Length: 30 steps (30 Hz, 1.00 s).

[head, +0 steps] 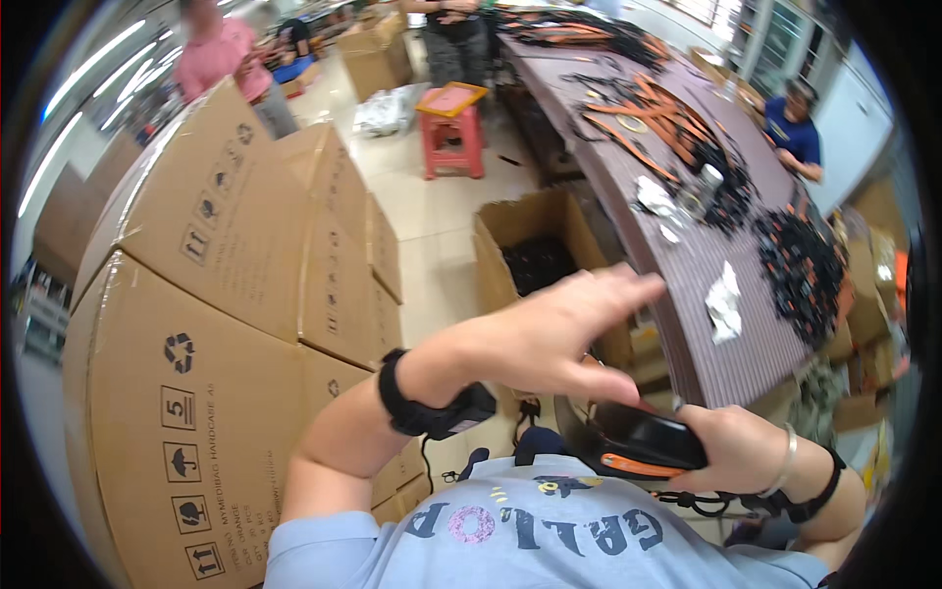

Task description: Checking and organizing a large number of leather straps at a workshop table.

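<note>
My left hand (552, 342) reaches across in front of my body, palm down, fingers stretched out and slightly blurred. Nothing is gripped in it. Its thumb passes just above a glossy black item with an orange strip (647, 438). My right hand (736, 449) holds this item by its right end, close to my shirt. A curved grey edge (570, 423) shows at the item's left side; what exactly it is, I cannot tell. Beyond the left hand stands an open cardboard box (489, 250) with black pieces inside.
Stacked cardboard cartons (221, 353) with printed symbols rise on my left. A long table (706, 368) on my right carries black-and-orange straps (662, 118), a heap of small parts (798, 272) and crumpled plastic (725, 305). A red stool (450, 140) stands ahead. Several people are nearby.
</note>
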Each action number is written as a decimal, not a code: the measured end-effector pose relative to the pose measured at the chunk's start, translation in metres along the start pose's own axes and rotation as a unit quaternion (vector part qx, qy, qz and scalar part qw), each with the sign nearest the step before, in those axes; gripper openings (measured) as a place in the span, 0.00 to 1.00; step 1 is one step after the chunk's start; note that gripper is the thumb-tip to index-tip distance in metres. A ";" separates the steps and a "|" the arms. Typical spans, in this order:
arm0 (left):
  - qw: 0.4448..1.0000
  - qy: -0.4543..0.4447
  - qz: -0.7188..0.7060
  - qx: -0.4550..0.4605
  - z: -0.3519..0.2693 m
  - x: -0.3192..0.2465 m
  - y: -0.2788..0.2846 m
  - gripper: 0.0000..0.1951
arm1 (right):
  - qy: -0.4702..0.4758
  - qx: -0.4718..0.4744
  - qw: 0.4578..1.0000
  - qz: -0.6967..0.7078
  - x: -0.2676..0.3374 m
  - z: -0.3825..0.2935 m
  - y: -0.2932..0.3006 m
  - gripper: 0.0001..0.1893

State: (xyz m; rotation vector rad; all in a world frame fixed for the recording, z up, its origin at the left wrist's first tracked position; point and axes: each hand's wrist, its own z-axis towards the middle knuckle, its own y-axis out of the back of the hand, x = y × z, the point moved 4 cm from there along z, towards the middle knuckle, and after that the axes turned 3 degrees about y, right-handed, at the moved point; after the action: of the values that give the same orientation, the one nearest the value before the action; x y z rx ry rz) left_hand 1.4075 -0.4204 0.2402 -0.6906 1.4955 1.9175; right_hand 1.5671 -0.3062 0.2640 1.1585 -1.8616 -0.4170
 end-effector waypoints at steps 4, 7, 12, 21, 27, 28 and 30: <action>0.929 0.141 -0.065 0.337 0.024 0.057 0.004 0.35 | 0.130 -0.005 0.981 -0.146 0.008 0.103 0.055 0.20; 0.887 0.201 -0.150 0.387 0.030 0.110 0.036 0.25 | 0.170 0.041 0.959 -0.222 0.023 0.165 0.098 0.18; 0.823 0.200 -0.422 0.323 0.042 0.184 0.103 0.23 | 0.209 -0.078 0.911 -0.346 0.035 0.262 0.176 0.18; 0.634 0.224 -0.740 -0.021 0.015 0.425 0.267 0.28 | 0.134 -0.458 0.858 0.191 -0.032 0.463 0.289 0.14; 0.505 0.195 -0.839 -0.063 0.060 0.533 0.343 0.21 | 0.239 -0.244 0.793 0.504 -0.017 0.626 0.229 0.23; 0.516 0.195 -0.826 -0.112 0.067 0.550 0.356 0.21 | 0.229 -0.214 0.755 0.576 -0.006 0.640 0.240 0.30; 0.524 0.173 -0.818 -0.160 0.083 0.568 0.383 0.16 | 0.216 -0.278 0.794 0.496 -0.011 0.668 0.256 0.34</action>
State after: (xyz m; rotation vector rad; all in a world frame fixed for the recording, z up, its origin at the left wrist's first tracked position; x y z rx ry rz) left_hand 0.7369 -0.3274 0.1037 -1.7801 0.0439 0.4089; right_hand 0.8835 -0.2720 0.0548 -0.1928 -1.5105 -0.0508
